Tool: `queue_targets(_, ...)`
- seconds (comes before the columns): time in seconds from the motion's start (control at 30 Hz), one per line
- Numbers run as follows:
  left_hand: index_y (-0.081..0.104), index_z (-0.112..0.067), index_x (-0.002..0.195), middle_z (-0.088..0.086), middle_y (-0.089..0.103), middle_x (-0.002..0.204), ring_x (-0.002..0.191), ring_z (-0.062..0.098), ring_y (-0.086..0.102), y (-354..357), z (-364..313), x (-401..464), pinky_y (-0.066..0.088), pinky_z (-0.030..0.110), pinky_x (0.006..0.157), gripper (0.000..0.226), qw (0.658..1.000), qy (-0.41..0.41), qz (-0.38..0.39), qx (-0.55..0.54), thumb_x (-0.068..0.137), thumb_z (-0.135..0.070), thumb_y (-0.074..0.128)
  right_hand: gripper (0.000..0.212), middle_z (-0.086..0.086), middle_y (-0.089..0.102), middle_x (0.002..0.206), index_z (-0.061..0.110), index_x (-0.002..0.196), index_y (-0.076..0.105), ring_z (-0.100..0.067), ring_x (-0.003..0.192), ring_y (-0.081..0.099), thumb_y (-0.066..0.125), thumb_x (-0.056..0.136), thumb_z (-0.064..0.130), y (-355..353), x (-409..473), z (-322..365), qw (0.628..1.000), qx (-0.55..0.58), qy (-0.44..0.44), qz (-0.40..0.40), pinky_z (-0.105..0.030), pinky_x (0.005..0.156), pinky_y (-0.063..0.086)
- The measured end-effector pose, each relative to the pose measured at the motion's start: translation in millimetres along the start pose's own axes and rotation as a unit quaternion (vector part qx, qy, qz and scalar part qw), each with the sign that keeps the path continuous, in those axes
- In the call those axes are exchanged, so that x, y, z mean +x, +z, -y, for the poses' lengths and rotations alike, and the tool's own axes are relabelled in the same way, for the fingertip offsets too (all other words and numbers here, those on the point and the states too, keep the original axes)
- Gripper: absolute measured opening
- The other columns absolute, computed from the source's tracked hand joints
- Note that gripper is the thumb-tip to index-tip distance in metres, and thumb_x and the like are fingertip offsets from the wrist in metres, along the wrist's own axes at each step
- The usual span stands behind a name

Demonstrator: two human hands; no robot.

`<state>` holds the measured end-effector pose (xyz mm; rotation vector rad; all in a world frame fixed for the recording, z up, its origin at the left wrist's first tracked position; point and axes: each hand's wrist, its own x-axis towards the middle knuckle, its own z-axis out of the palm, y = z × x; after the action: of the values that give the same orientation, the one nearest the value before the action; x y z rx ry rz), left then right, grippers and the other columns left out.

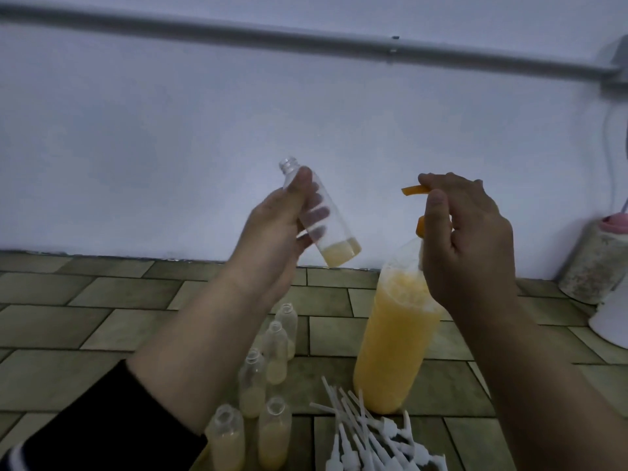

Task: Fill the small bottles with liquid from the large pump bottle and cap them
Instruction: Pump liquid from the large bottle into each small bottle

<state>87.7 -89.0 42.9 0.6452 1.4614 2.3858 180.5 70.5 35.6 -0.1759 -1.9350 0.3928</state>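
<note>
Left hand: our left hand (289, 212) grips a small bottle (323, 215) round its upper body, fingers curled behind the clear wall and thumb near the shoulder. It is held up in the air, tilted, mouth open and pointing up-left.
Small bottle's fill: only a shallow pale yellow layer sits at the bottom; we judge it far from full.
Right hand: our right hand (465, 232) rests on the orange pump head (416, 191) of the large pump bottle (394, 338), forefinger and thumb curled about the spout.
Large pump bottle: upright on the tiled tabletop (119, 321), mostly full of orange-yellow liquid, just right of the held bottle; spout and mouth are apart.
Others waiting: five uncapped small bottles (253, 382) stand near our left forearm, each partly filled.
Caps: white long-stemmed caps (367, 433) lie heaped in front of the pump bottle.
Handling: we expect thin, light, fairly stiff plastic that may get slippery with drips; holding mid-body leaves the neck free. The pump bottle looks heavy enough to stay put under a press.
</note>
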Motion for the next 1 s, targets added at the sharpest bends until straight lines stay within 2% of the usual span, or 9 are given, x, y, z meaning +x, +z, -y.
queue_targets(0.07, 0.054, -0.018, 0.108, 0.007, 0.067, 0.104, 0.097, 0.025, 0.068, 10, 7, 1, 0.055, 0.042, 0.085, 0.039, 0.999, -0.011, 0.035, 0.003, 0.092, -0.051, 0.04, 0.054, -0.005, 0.063, 0.121, 0.009, 0.119, 0.063, -0.018, 0.12, 0.052, 0.024, 0.095, 0.037, 0, 0, 1, 1.0, -0.001, 0.0, -0.001, -0.026, 0.112, 0.023)
queue_targets(0.13, 0.046, -0.015, 0.118, 0.009, 0.065, 0.1, 0.086, 0.025, 0.069, 15, 13, 0, 0.058, 0.044, 0.08, 0.046, 0.995, -0.011, 0.073, 0.069, 0.094, -0.053, 0.034, 0.054, -0.005, 0.063, 0.122, 0.009, 0.12, 0.062, -0.018, 0.119, 0.052, 0.023, 0.095, 0.037, -1, 0, 2, 1.0, -0.004, 0.0, -0.002, -0.029, 0.112, 0.025)
queue_targets(0.23, 0.036, -0.017, 0.123, 0.004, 0.059, 0.098, 0.078, 0.015, 0.061, 16, 19, 1, 0.056, 0.026, 0.07, 0.038, 0.969, -0.017, 0.11, 0.223, 0.097, -0.045, 0.036, 0.055, -0.005, 0.063, 0.123, 0.009, 0.121, 0.062, -0.019, 0.12, 0.052, 0.023, 0.095, 0.038, -1, -1, 2, 1.0, -0.004, 0.0, -0.003, -0.033, 0.113, 0.026)
queue_targets(0.33, 0.034, -0.019, 0.126, -0.007, 0.054, 0.101, 0.078, 0.005, 0.055, 14, 26, 7, 0.048, 0.021, 0.069, 0.035, 0.923, 0.022, 0.129, 0.361, 0.098, -0.039, 0.04, 0.054, -0.005, 0.063, 0.122, 0.01, 0.12, 0.062, -0.019, 0.12, 0.052, 0.023, 0.095, 0.038, 0, -1, 1, 1.0, -0.001, 0.002, -0.004, -0.031, 0.113, 0.025)
queue_targets(0.4, 0.039, -0.022, 0.126, -0.017, 0.051, 0.099, 0.083, 0.0, 0.053, 13, 26, 10, 0.043, 0.014, 0.067, 0.035, 0.906, 0.054, 0.123, 0.401, 0.096, -0.038, 0.046, 0.054, -0.005, 0.063, 0.123, 0.01, 0.121, 0.062, -0.019, 0.121, 0.052, 0.023, 0.095, 0.038, 0, -1, 1, 1.0, -0.004, 0.003, -0.003, -0.031, 0.113, 0.026)
queue_targets(0.47, 0.044, -0.024, 0.126, -0.019, 0.053, 0.101, 0.088, 0.0, 0.053, 15, 25, 11, 0.042, 0.01, 0.068, 0.037, 0.893, 0.081, 0.116, 0.426, 0.093, -0.039, 0.052, 0.054, -0.004, 0.063, 0.123, 0.01, 0.121, 0.061, -0.019, 0.121, 0.051, 0.023, 0.096, 0.038, 1, -1, 1, 1.0, -0.006, 0.003, -0.003, -0.031, 0.113, 0.026)
queue_targets(0.57, 0.046, -0.025, 0.127, -0.014, 0.056, 0.109, 0.092, 0.002, 0.054, 18, 25, 14, 0.041, 0.011, 0.072, 0.041, 0.882, 0.104, 0.118, 0.445, 0.09, -0.039, 0.058, 0.054, -0.005, 0.063, 0.122, 0.01, 0.121, 0.061, -0.02, 0.122, 0.051, 0.023, 0.095, 0.038, 0, -1, 0, 1.0, -0.004, 0.002, -0.001, -0.031, 0.113, 0.026)
queue_targets(0.8, 0.049, -0.025, 0.127, -0.01, 0.058, 0.11, 0.093, 0.005, 0.055, 28, 19, 16, 0.043, 0.016, 0.076, 0.041, 0.881, 0.138, 0.125, 0.434, 0.089, -0.036, 0.06, 0.053, -0.004, 0.062, 0.124, 0.011, 0.123, 0.06, -0.019, 0.122, 0.051, 0.024, 0.096, 0.038, 1, -2, -2, 1.0, -0.005, 0.002, 0.0, -0.034, 0.113, 0.028)
queue_targets(1.0, 0.049, -0.023, 0.128, -0.008, 0.059, 0.112, 0.096, 0.007, 0.057, 35, 14, 16, 0.046, 0.02, 0.081, 0.042, 0.885, 0.154, 0.116, 0.423, 0.089, -0.034, 0.06, 0.054, -0.004, 0.061, 0.126, 0.012, 0.124, 0.059, -0.019, 0.123, 0.05, 0.023, 0.096, 0.04, 1, -2, -3, 1.0, -0.02, -0.003, 0.006, -0.028, 0.112, 0.025)
